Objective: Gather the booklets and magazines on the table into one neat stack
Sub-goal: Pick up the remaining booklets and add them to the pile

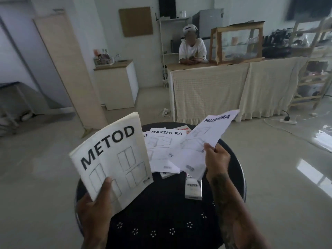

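My left hand point(97, 205) grips the lower edge of a thick white METOD booklet point(115, 159), held up above the left side of the round black table point(161, 221). Over the table's right side, a thinner MAXIMERA booklet point(203, 141) is lifted and tilted, pinched at its lower right corner by my right hand point(216, 160). Another MAXIMERA booklet point(161, 146) lies flat on the far part of the table with several overlapping white leaflets around and under it. A red-printed sheet point(186, 129) peeks out behind them.
A small white VESS box point(193, 188) lies on the table right of centre. Beyond stands a cloth-draped counter point(212, 87) with a person seated behind it and a glass display case point(237, 44). A power strip point(288, 120) and cables lie on the floor at right.
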